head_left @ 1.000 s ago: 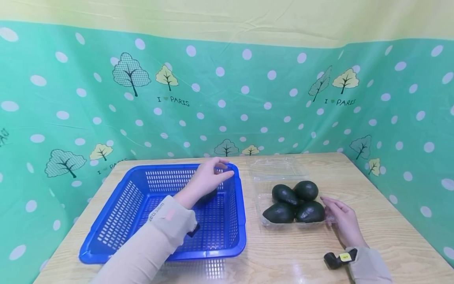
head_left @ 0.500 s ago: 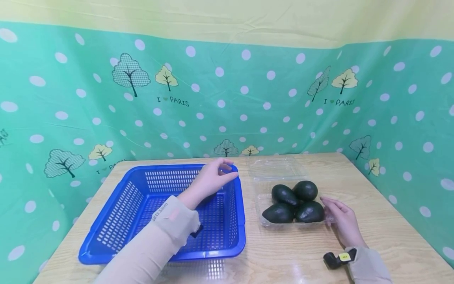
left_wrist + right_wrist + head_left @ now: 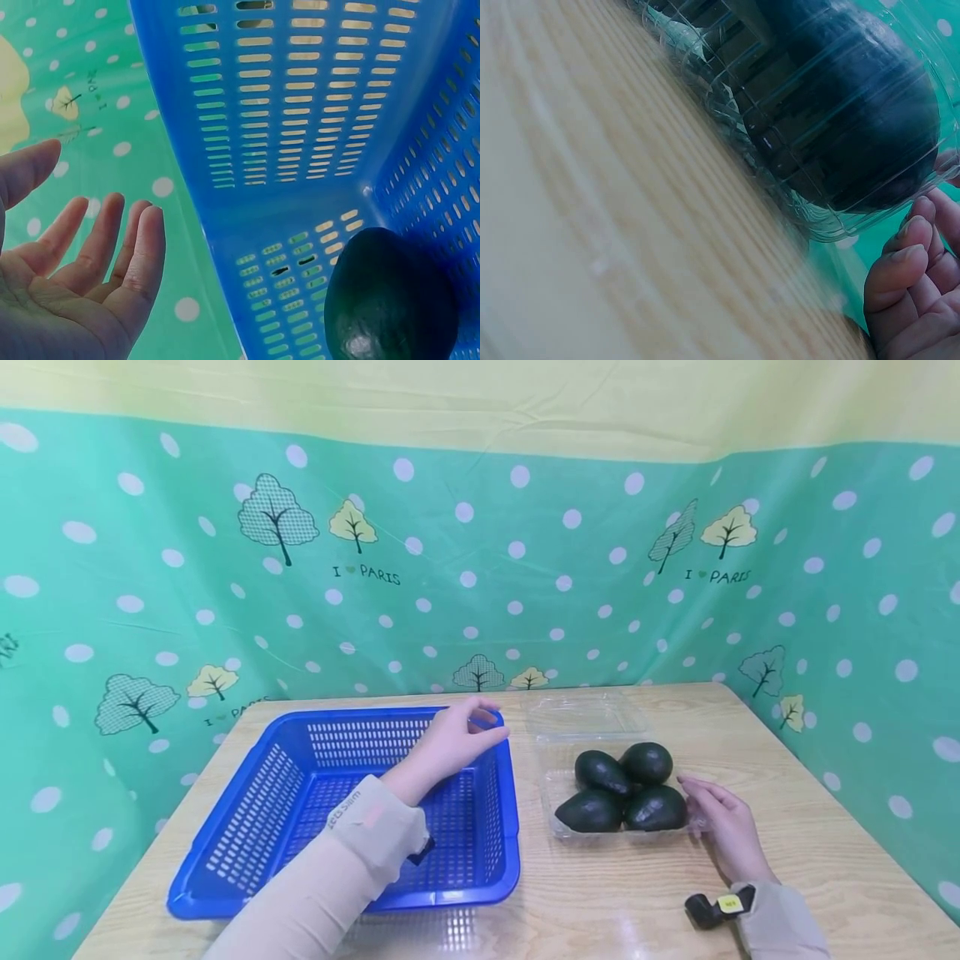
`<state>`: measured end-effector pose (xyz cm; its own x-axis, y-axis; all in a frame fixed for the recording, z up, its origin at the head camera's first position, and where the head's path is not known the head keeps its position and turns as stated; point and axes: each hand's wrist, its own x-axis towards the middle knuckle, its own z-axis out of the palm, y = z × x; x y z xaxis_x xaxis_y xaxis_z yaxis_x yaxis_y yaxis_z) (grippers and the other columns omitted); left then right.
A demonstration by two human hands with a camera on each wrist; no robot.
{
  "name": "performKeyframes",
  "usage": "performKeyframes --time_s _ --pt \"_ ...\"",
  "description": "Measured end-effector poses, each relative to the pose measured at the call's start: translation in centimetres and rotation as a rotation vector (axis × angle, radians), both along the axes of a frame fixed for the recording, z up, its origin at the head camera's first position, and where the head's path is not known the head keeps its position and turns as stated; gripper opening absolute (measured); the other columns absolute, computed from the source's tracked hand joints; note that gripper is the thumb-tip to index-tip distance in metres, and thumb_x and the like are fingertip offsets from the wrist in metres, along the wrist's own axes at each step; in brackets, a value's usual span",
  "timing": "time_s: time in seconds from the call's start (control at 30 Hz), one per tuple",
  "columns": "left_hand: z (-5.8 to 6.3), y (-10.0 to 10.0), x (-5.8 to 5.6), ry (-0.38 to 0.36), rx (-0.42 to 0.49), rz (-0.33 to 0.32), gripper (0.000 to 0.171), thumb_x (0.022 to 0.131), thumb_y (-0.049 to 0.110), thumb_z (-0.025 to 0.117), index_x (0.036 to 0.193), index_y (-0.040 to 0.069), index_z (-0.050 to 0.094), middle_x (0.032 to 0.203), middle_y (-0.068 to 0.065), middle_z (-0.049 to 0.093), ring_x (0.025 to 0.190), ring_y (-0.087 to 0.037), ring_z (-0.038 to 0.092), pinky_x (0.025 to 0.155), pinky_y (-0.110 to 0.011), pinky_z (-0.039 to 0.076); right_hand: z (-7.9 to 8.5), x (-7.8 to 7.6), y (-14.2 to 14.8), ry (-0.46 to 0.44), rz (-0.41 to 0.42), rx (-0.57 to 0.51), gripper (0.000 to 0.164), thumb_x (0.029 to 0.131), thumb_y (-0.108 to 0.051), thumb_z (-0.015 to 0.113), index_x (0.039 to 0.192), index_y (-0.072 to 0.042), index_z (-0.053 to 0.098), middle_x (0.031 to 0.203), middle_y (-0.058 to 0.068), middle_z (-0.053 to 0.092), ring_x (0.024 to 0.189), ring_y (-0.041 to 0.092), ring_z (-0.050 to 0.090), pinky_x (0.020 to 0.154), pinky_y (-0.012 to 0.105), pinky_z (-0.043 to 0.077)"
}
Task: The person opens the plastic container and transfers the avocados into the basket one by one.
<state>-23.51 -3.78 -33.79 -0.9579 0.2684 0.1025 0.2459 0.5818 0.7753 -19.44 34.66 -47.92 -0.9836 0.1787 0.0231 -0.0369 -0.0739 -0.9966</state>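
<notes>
My left hand (image 3: 450,742) hovers over the right part of a blue plastic basket (image 3: 472,895), fingers loosely bent. The left wrist view shows its palm with nothing in it. A dark avocado (image 3: 390,300) lies in the basket there; in the head view my arm hides it. Several dark avocados (image 3: 656,808) sit close together in a clear plastic clamshell container (image 3: 558,777), its lid (image 3: 588,714) folded back. With fingertips and thumb my right hand (image 3: 727,827) pinches the container's right edge. In the right wrist view, an avocado (image 3: 855,112) shows through the clear wall.
Both containers stand side by side on a light wood table (image 3: 555,910), with a narrow gap between them. A green dotted curtain (image 3: 420,635) hangs behind and along both sides. A black wrist camera (image 3: 712,908) is strapped to the right wrist.
My left hand has drifted slightly to the right over the basket, toward its right rim. The avocado in the basket has gone from sight behind my arm. My right hand has not moved.
</notes>
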Motion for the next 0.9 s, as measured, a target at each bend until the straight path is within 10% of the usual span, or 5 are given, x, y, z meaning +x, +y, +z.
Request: performKeyframes --time_s 0.4,0.9 --pt "0.2 0.6 0.2 -0.013 0.023 -0.031 0.041 0.094 0.032 0.067 0.13 0.015 0.059 0.124 -0.009 0.066 0.106 -0.025 0.065 0.073 -0.033 0.057 0.1 0.1 -0.3 0.01 -0.007 -0.025 0.016 0.099 -0.022 0.061 0.1 -0.029 0.075 0.073 -0.01 0.058 0.056 0.004 0.05 0.049 0.02 0.044" --pt "0.6 2.2 0.0 -0.013 -0.008 -0.067 0.043 0.094 0.033 0.066 0.132 0.015 0.059 0.127 -0.007 0.066 0.11 -0.025 0.062 0.086 -0.039 0.055 0.3 -0.1 0.1 0.013 0.003 -0.03 0.017 0.1 -0.021 0.06 0.1 -0.029 0.075 0.073 -0.011 0.058 0.056 0.002 0.049 0.049 0.019 0.044"
